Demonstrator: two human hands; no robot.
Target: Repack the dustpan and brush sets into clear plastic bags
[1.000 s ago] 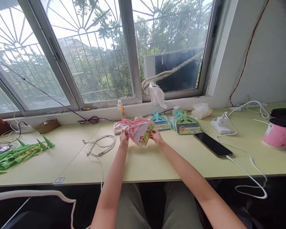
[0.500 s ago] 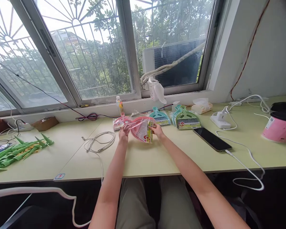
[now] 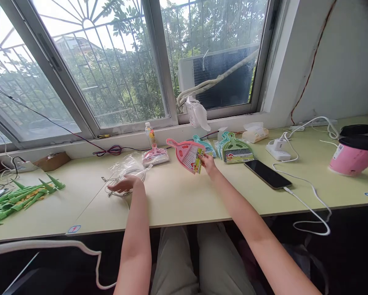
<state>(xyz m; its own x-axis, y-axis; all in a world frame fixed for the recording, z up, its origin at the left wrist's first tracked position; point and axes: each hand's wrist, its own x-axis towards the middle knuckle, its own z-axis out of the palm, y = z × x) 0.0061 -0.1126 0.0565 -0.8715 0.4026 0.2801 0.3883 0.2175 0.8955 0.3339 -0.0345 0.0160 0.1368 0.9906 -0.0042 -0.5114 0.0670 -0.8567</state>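
My right hand (image 3: 207,161) grips the lower right end of a pink dustpan set (image 3: 187,154), over its printed card (image 3: 198,160). A brush with pale bristles lies inside the pan, whose handle points up and left. On the left, my left hand (image 3: 124,184) is open, fingers stretched leftward above a coiled cable. A clear plastic bag (image 3: 129,164) is just beyond it; whether they touch I cannot tell. Behind lies another pink dustpan set (image 3: 155,155), in plastic. Blue sets (image 3: 206,145) and green ones (image 3: 237,148) lie toward the right.
A coiled pale cable (image 3: 137,180) lies under the left hand. Green plastic pieces (image 3: 21,198) are piled far left. To the right are a phone (image 3: 267,174) on a cable, a power strip (image 3: 278,150) and a pink tub (image 3: 354,157). A bottle (image 3: 150,135) stands at the back.
The clear bag has come off the pink dustpan set and moved left with my left hand, which has opened. My right hand still holds the set, now with its handle tilted up.
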